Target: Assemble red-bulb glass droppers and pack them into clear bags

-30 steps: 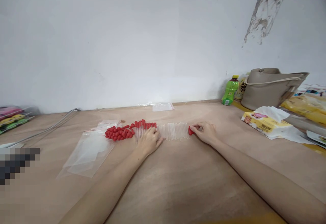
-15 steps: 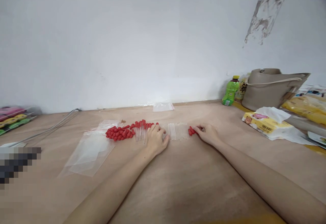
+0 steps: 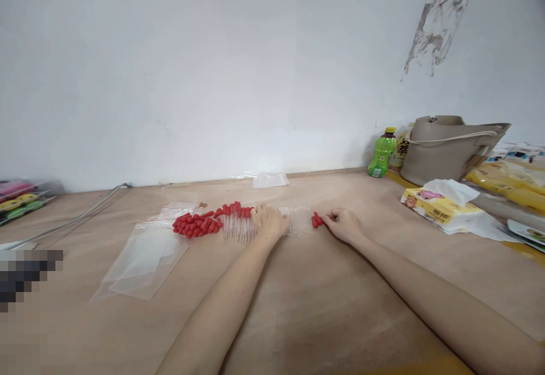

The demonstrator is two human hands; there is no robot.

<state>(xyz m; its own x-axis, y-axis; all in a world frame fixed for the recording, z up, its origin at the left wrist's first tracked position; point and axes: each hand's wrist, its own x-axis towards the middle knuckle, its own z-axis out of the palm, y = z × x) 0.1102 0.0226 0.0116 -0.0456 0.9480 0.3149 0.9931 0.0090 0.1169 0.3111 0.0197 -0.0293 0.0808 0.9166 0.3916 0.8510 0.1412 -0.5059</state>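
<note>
A row of thin clear dropper tubes lies side by side on the table. Those at the left end have red rubber bulbs at their far ends. My left hand lies over the middle of the row with its fingers curled down at the tubes' far ends; its fingertips and anything in them are hidden. Just right of the row is a small group of red bulbs. My right hand rests there, thumb and forefinger pinched against the nearest bulb. A heap of loose red bulbs sits at the left.
Clear zip bags lie flat at the left, and a smaller bag lies by the wall. A grey cable crosses the far left. On the right stand a green bottle, a tissue pack and a grey-beige bag.
My left hand has moved to the right along the row, uncovering more red-bulbed tubes behind it. My right hand stays at the small group of bulbs. The whole view has shifted slightly.
</note>
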